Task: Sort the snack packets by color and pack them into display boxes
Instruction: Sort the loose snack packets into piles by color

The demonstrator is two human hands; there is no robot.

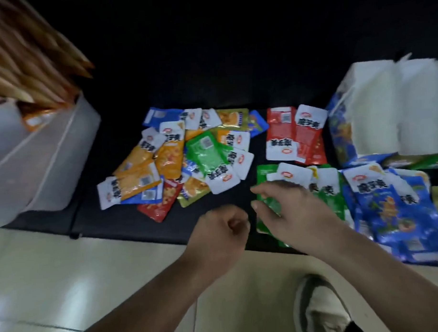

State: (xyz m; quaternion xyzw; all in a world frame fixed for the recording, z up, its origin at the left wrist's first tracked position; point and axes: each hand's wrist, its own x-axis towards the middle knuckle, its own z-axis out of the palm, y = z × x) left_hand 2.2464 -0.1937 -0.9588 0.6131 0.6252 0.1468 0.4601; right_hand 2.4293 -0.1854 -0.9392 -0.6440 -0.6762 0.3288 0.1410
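Note:
A mixed heap of snack packets (178, 157) in orange, green, blue and red lies on a black mat (130, 223). To its right, red packets (295, 134) lie together. Green packets (320, 184) sit below them, and blue packets (393, 209) lie at the far right. My right hand (286, 213) hovers over the green packets with fingers spread and holds nothing. My left hand (225, 230) is curled into a loose fist above the mat's front edge, with nothing in it.
A translucent white box (46, 157) stands at the left with orange packets inside. A white and blue display box (385, 110) stands at the back right. Pale floor tiles (67, 270) lie in front of the mat, and a shoe (319, 309) shows at the bottom.

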